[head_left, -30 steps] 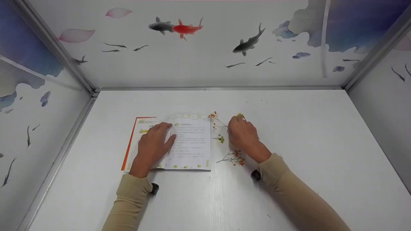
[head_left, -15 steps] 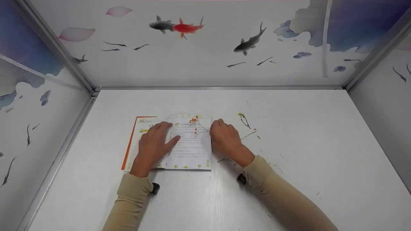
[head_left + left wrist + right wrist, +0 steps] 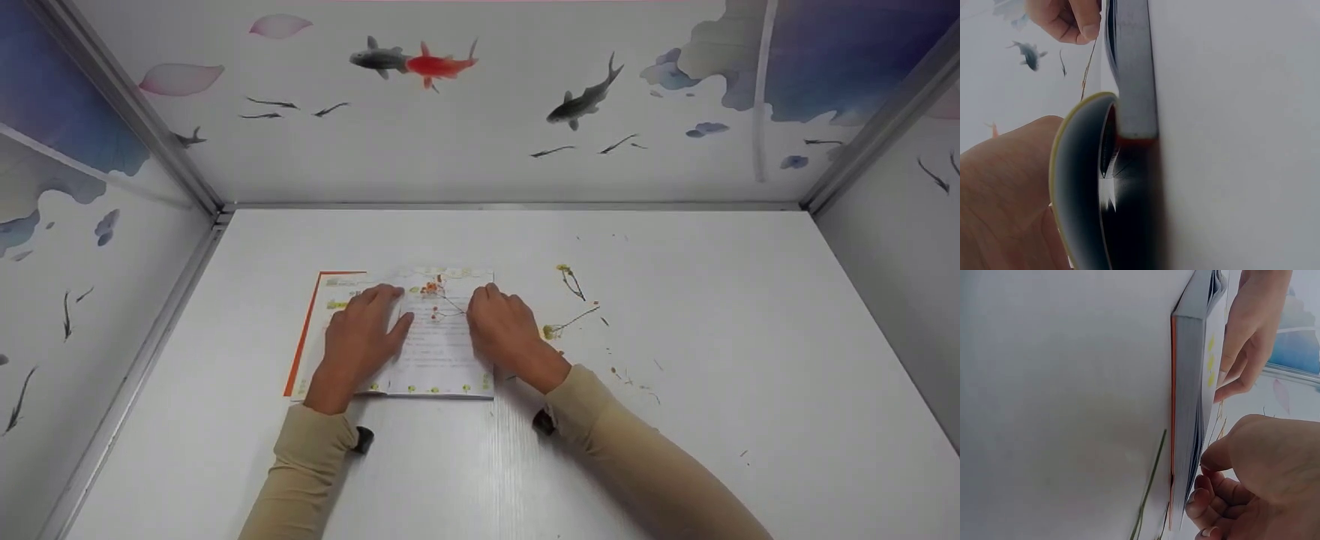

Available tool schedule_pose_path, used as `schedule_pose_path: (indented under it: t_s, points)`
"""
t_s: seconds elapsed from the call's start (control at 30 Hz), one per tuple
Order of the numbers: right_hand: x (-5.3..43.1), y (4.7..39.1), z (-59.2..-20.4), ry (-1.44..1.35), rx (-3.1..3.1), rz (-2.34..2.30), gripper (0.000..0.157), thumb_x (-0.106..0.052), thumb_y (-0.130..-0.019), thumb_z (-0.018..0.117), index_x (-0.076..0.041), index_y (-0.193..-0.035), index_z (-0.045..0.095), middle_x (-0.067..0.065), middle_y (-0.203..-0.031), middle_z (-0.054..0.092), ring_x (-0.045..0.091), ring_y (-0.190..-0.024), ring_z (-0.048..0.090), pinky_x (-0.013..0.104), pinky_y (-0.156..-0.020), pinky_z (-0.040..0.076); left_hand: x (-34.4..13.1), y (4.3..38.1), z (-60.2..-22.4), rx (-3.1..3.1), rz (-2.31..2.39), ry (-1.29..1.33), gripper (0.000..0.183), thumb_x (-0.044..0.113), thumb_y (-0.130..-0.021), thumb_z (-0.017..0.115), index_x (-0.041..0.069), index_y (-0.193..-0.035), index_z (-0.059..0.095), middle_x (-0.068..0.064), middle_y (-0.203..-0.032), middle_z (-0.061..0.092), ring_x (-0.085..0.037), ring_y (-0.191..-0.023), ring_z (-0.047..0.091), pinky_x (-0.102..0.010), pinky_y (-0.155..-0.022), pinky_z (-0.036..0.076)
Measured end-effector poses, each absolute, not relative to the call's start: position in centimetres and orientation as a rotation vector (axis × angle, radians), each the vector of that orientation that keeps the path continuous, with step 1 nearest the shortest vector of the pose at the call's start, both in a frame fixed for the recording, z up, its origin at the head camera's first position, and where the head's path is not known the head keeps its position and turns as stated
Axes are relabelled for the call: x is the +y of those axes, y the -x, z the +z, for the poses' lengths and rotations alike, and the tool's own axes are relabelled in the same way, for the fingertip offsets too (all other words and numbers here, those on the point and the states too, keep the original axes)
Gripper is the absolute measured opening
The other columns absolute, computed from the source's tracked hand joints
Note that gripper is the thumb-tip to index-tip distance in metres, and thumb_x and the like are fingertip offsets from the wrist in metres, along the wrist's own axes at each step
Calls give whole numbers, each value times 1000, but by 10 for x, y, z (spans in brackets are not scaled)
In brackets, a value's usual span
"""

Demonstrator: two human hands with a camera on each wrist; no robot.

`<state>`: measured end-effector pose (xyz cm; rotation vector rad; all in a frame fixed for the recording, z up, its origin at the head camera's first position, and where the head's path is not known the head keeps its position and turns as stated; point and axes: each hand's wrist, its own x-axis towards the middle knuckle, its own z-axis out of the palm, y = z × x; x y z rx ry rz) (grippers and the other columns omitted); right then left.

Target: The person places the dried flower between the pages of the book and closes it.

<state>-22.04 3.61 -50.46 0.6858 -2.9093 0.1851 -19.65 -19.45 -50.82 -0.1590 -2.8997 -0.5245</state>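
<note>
A thick book with an orange cover [image 3: 442, 367] lies open on the white table. My left hand [image 3: 358, 341] rests on its left page near the spine, thumb spread toward the right page. My right hand [image 3: 506, 330], above the book's right edge, pinches the thin stem of a dried flower sprig with orange-red blooms [image 3: 431, 288]. The blooms lie over the upper part of the right page. In the left wrist view the stem [image 3: 1088, 73] runs down from the right fingertips. The right wrist view shows the right hand [image 3: 1258, 478] with curled fingers beside the page edges [image 3: 1188, 394].
Right of the book lie a yellow-flowered sprig [image 3: 571, 283] and a yellow-green sprig [image 3: 551, 331], partly behind the right hand. Green stems [image 3: 1151, 478] lie beside the book in the right wrist view. Small plant scraps are scattered farther right. Printed panels wall the table.
My right hand has taken hold of the orange-red sprig and carried it left from the table onto the right page. The left hand has stayed on the book.
</note>
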Motion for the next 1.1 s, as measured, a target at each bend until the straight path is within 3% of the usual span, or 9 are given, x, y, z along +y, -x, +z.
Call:
schedule_pose_path:
  t_s: [0.3, 0.53, 0.73, 0.83, 0.97, 1.1]
  points:
    - [36, 221, -506, -668, -2876, 309, 26, -24, -105, 48, -4, -99, 63, 9, -89, 62, 24, -69, 61, 41, -66, 50, -194, 197, -507, -2935, -528, 136, 49, 47, -99, 59, 20, -140, 56, -6, -144, 58, -30, -133, 55, -55, -103, 46]
    - [45, 223, -505, -710, -2829, 439, 16, -23, -102, 57, -11, -93, 65, 4, -87, 62, 21, -70, 60, 38, -65, 48, -196, 198, -510, -2886, -543, 190, 46, 43, -98, 61, 18, -137, 60, -6, -139, 61, -30, -129, 58, -55, -98, 49]
    - [58, 235, -505, -668, -2841, 512, 16, -23, -101, 58, -13, -110, 67, 2, -105, 64, 19, -80, 63, 38, -74, 52, -195, 197, -510, -2881, -549, 189, 46, 43, -99, 61, 19, -138, 60, -7, -142, 59, -30, -132, 56, -55, -100, 47]
    - [67, 242, -505, -675, -2852, 495, 27, -24, -101, 58, -15, -125, 65, 3, -124, 65, 23, -99, 66, 41, -85, 54, -195, 196, -511, -2867, -548, 187, 45, 41, -99, 62, 18, -138, 60, -10, -144, 58, -32, -134, 54, -56, -102, 46]
    - [76, 248, -506, -693, -2885, 451, 41, -28, -101, 58, -18, -141, 58, 1, -143, 59, 26, -123, 60, 45, -96, 51, -195, 195, -511, -2874, -550, 171, 46, 41, -99, 61, 18, -139, 59, -14, -148, 54, -34, -138, 50, -58, -106, 43]
    - [80, 248, -507, -696, -2926, 442, 44, -32, -102, 57, -19, -144, 56, -1, -149, 56, 26, -126, 57, 47, -98, 48, -193, 195, -510, -2899, -555, 140, 47, 41, -99, 60, 19, -141, 58, -14, -152, 49, -35, -142, 45, -59, -111, 39]
